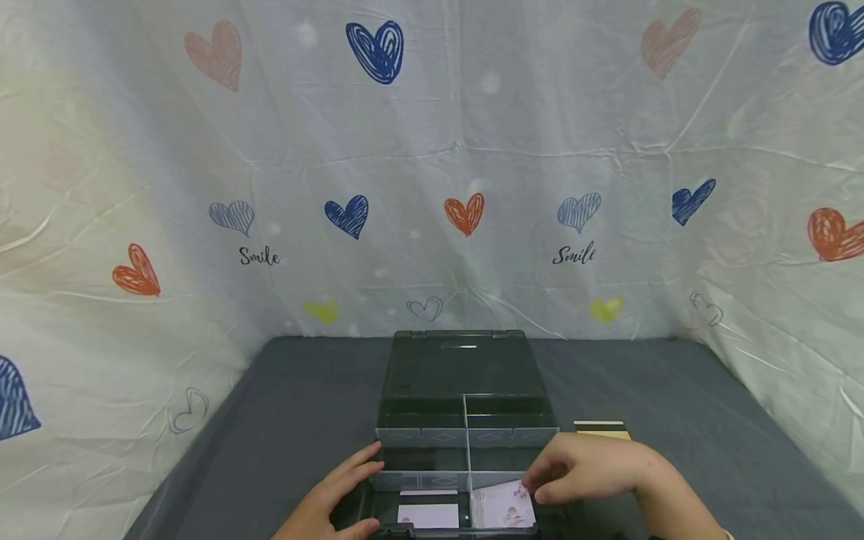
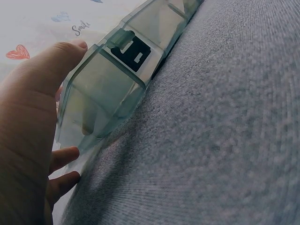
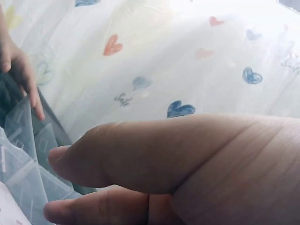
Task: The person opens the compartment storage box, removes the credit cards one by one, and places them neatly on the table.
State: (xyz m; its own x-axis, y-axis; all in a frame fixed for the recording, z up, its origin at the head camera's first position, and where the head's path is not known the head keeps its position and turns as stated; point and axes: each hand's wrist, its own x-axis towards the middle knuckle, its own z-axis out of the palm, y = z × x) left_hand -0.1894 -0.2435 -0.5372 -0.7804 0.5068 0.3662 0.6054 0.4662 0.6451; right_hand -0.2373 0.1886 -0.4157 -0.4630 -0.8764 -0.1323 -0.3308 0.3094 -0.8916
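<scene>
Fingers of the right hand [image 1: 590, 466] are at the corner of the flowered card [image 1: 501, 507], bottom centre; pinching or not, I cannot tell. The left hand [image 1: 335, 501] touches the box [image 1: 421, 437], fingers loose. The card seems light, bendable; edges suit holding.

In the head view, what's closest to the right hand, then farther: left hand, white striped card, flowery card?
1. Flowery card, by the right hand.
2. White striped card, left of the flowery one.
3. Left hand, at the box's left side.
</scene>
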